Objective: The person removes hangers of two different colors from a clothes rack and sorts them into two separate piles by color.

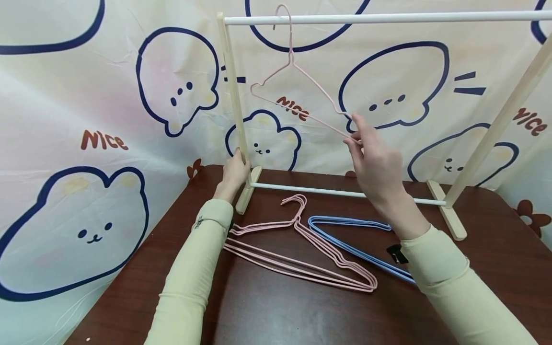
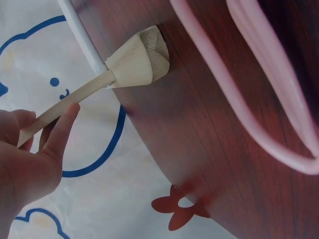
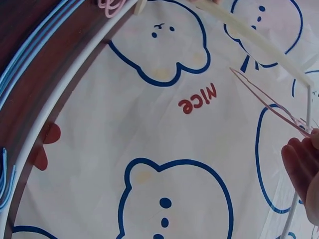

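Observation:
A pink wire hanger (image 1: 317, 89) hangs tilted at the rack, its hook curving over the white top rail (image 1: 388, 18) in the head view. My right hand (image 1: 379, 165) pinches its lower right corner between thumb and fingers. In the right wrist view that hand (image 3: 305, 169) shows at the right edge beside the thin pink hanger (image 3: 269, 105). On the left, my left hand (image 1: 235, 172) grips the pale wooden post (image 1: 233, 91) low down, just above its foot. The left wrist view shows thumb and fingers around the post (image 2: 75, 97).
Several pink hangers (image 1: 297, 219) lie stacked on the dark wooden table (image 1: 258, 311), below the hands. Blue hangers (image 1: 351, 247) lie to their right, partly behind my right forearm. A white lower rail (image 1: 310, 190) joins the rack's feet. A printed cloth (image 1: 172, 153) hangs behind.

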{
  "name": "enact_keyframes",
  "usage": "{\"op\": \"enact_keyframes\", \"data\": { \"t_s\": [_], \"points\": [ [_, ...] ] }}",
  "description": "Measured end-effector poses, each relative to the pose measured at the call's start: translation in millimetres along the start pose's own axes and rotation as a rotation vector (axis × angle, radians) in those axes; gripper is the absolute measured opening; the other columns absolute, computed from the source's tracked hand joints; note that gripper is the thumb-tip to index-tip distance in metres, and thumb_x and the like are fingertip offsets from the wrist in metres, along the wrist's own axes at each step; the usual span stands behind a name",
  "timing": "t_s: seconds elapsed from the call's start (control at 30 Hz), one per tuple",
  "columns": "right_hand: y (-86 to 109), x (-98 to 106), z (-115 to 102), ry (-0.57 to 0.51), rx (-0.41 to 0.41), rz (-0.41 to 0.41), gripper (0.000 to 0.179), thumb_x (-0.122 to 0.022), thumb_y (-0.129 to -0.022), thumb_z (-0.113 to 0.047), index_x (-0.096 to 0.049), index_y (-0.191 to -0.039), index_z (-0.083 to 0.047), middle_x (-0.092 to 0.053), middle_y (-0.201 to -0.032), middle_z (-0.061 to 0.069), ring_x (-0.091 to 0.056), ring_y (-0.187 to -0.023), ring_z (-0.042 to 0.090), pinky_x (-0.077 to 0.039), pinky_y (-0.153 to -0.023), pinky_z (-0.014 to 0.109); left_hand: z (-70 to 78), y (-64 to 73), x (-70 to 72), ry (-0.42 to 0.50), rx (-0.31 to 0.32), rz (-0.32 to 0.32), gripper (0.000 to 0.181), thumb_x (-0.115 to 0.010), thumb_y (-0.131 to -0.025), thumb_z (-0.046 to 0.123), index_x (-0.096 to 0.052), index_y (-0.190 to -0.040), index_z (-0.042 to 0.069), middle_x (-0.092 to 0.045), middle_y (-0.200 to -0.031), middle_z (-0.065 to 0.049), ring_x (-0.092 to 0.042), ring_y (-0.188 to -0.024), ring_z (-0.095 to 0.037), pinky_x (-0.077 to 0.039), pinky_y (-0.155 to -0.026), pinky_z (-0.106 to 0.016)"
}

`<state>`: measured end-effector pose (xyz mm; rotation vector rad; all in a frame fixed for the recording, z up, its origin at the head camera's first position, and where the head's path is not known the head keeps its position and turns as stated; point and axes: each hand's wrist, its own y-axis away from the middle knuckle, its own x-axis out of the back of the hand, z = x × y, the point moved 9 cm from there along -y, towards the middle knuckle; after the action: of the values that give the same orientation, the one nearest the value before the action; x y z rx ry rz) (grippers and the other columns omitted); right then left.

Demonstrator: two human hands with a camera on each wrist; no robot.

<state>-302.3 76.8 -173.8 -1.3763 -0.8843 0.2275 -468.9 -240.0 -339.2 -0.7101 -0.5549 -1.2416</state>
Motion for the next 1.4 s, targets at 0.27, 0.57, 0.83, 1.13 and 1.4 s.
{"op": "enact_keyframes", "data": {
  "t_s": [0.27,0.57,0.83,1.13,1.4],
  "points": [
    [0.3,23.9,10.2,-0.169,-0.121,0.139,0.043,-0.067,-0.094,-0.01,-0.059,-0.137,-0.005,-0.073,-0.091,0.018,-0.064,-0.066,0.022,-0.044,-0.068,0.0,-0.8,0.8,0.5,-0.01,-0.008,0.007,0.048,-0.045,-0.104,0.019,-0.032,-0.149,0.007,-0.064,-0.119,-0.025,-0.068,-0.098,-0.039,-0.057,-0.083,-0.049],
    [16.3,43.9,23.5,-0.364,-0.3,0.174,0.047,-0.069,-0.092,-0.007,-0.061,-0.137,-0.017,-0.075,-0.094,0.017,-0.064,-0.078,-0.01,-0.051,-0.065,0.007,-2.1,0.7,0.7,-0.012,-0.007,-0.002,0.052,-0.044,-0.104,0.02,-0.029,-0.152,0.008,-0.063,-0.123,-0.026,-0.068,-0.099,-0.04,-0.058,-0.082,-0.049],
    [41.9,60.3,34.4,-0.411,-0.394,0.129,0.052,-0.068,-0.089,0.004,-0.061,-0.136,-0.016,-0.072,-0.09,-0.009,-0.068,-0.075,-0.006,-0.053,-0.066,0.01,-6.0,-1.6,1.2,-0.021,-0.004,0.01,0.052,-0.045,-0.104,0.02,-0.03,-0.152,0.008,-0.061,-0.127,-0.028,-0.067,-0.103,-0.041,-0.057,-0.086,-0.05],
    [62.4,64.6,41.7,-0.395,-0.497,-0.032,0.057,-0.071,-0.089,0.0,-0.058,-0.14,-0.022,-0.069,-0.091,-0.019,-0.07,-0.079,-0.005,-0.054,-0.07,0.012,-8.1,-2.0,1.8,-0.026,-0.011,0.023,0.053,-0.047,-0.103,0.019,-0.03,-0.152,0.007,-0.061,-0.126,-0.028,-0.067,-0.103,-0.041,-0.057,-0.086,-0.05],
    [91.3,76.0,46.8,-0.287,-0.564,-0.168,0.052,-0.069,-0.093,-0.012,-0.056,-0.141,-0.025,-0.069,-0.088,-0.021,-0.069,-0.073,-0.007,-0.047,-0.064,0.004,-1.7,-0.9,0.6,-0.014,-0.021,-0.001,0.047,-0.044,-0.104,0.023,-0.034,-0.148,0.007,-0.062,-0.122,-0.027,-0.067,-0.102,-0.041,-0.057,-0.084,-0.05]
  ]
}}
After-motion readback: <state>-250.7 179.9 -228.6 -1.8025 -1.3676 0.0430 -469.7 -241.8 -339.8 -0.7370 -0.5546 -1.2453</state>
